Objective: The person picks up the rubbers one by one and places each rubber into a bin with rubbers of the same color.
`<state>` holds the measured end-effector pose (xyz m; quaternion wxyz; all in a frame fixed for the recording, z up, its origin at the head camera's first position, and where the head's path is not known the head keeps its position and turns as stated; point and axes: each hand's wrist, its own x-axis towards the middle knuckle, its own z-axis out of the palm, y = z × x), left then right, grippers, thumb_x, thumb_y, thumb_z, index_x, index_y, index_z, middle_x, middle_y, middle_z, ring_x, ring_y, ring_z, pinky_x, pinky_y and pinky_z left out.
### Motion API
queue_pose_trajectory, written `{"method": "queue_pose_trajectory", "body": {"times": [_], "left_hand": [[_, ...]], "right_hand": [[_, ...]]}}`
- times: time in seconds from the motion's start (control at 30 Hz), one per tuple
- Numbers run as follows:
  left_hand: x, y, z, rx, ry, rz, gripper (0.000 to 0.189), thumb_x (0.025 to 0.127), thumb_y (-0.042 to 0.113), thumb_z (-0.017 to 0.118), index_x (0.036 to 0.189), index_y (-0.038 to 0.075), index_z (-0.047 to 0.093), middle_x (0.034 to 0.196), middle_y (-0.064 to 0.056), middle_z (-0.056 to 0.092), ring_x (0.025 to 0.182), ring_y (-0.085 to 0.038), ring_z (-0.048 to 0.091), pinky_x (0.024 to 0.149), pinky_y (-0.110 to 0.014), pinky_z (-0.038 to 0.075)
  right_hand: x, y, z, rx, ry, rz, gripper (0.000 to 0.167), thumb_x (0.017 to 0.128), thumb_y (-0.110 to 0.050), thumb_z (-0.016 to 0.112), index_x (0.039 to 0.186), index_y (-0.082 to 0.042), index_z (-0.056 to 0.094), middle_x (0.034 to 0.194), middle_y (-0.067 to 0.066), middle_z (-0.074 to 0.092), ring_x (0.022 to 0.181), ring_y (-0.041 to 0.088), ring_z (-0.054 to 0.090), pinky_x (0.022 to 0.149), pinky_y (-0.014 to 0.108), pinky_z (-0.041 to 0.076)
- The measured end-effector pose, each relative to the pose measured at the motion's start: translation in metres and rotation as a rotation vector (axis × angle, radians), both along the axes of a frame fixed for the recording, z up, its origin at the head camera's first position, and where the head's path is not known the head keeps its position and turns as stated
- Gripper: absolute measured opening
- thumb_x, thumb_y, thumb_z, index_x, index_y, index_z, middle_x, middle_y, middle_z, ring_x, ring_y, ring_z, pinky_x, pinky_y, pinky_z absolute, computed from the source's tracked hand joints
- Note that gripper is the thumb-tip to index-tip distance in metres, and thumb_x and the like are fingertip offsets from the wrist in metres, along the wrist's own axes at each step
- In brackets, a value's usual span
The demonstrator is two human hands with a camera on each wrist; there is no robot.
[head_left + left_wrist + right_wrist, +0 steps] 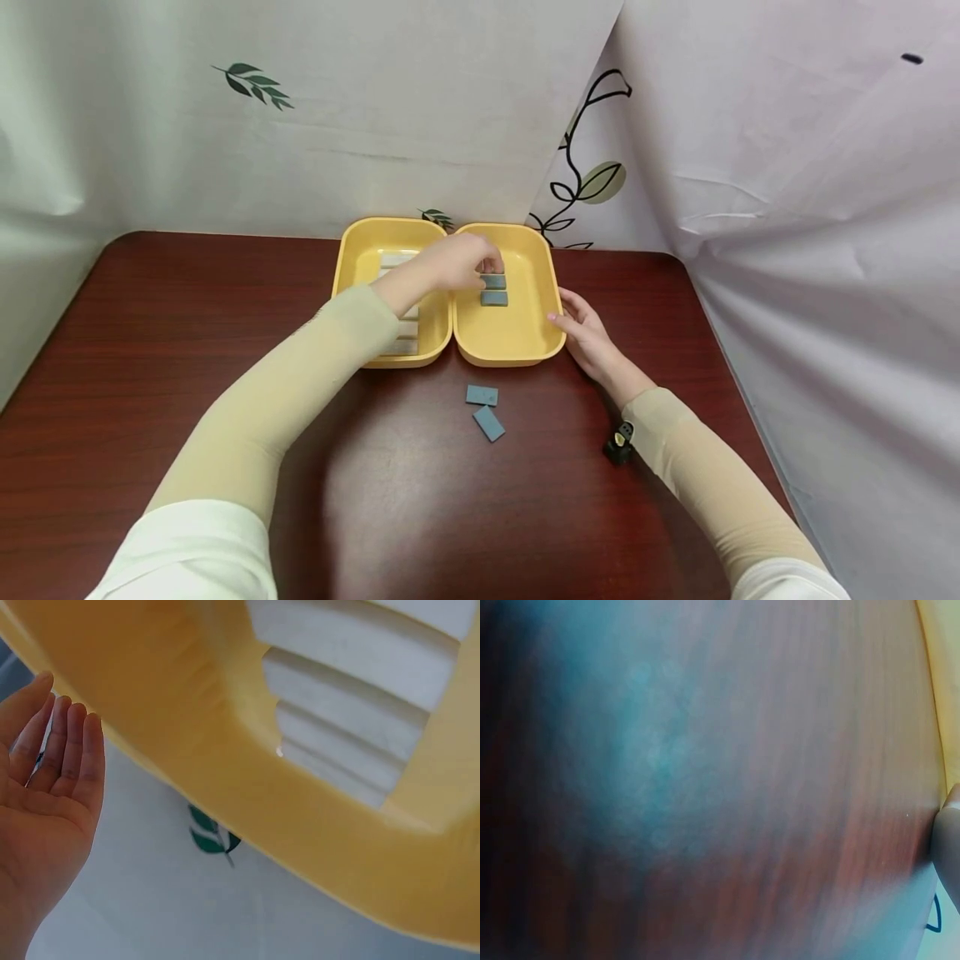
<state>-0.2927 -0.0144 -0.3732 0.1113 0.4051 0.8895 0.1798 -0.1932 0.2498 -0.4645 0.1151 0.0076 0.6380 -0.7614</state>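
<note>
Two yellow trays stand side by side at the back of the table. My left hand [461,260] reaches across the left tray [352,250] into the right tray [525,346]. Its fingers point down, with fingertips at a short column of blue-grey rectangular tiles [493,298] that they partly cover. In the left wrist view the fingers [91,757] are loosely extended, thumb close to them, with nothing visible between. My right hand [588,333] grips the right tray's outer wall, thumb over the rim and fingers outside. Only a sliver of it shows in the right wrist view.
Pale tiles [349,712] lie in a row in the left tray. Two loose blue-grey tiles [489,423] lie on the dark red wooden table [420,500] in front of the trays. A white curtain [450,108] with leaf drawings hangs behind.
</note>
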Motion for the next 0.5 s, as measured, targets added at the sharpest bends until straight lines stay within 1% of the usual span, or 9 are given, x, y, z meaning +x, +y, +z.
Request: {"method": "queue_pose_trajectory", "body": {"times": [0.13,0.27,0.43,0.5], "left_hand": [[0.009,-0.006,0.009,0.019,0.006,0.001,0.029,0.093,0.002,0.074,0.122,0.004,0.075,0.122,-0.012,0.073,0.115,-0.031,0.068,0.102,-0.042,0.054],[0.019,-0.010,0.014,0.040,0.018,0.001,0.027,0.094,0.003,0.076,0.121,0.005,0.075,0.123,-0.012,0.073,0.115,-0.032,0.068,0.100,-0.042,0.055],[0.031,-0.016,0.015,0.054,0.061,-0.015,0.026,0.093,0.006,0.077,0.119,0.006,0.076,0.119,-0.010,0.072,0.108,-0.029,0.068,0.093,-0.042,0.057],[0.036,-0.019,0.014,0.069,0.063,-0.026,0.024,0.093,0.005,0.076,0.117,0.006,0.076,0.118,-0.010,0.072,0.106,-0.028,0.069,0.093,-0.042,0.057]], "right_hand": [[0.000,-0.001,0.000,-0.002,-0.002,-0.004,0.061,0.105,0.005,0.051,0.162,0.001,0.029,0.143,0.000,0.052,0.127,0.008,0.056,0.097,0.017,0.054],[0.000,0.000,-0.001,-0.007,-0.013,-0.006,0.062,0.105,0.005,0.051,0.162,0.001,0.029,0.144,0.002,0.051,0.127,0.008,0.056,0.096,0.017,0.055],[-0.001,0.000,-0.002,-0.012,-0.014,-0.006,0.062,0.104,0.005,0.051,0.163,0.001,0.028,0.146,0.005,0.049,0.127,0.010,0.055,0.097,0.017,0.054],[-0.001,0.000,-0.002,-0.010,-0.013,-0.005,0.062,0.105,0.005,0.051,0.163,0.001,0.028,0.146,0.005,0.049,0.127,0.010,0.055,0.097,0.017,0.054]]}}
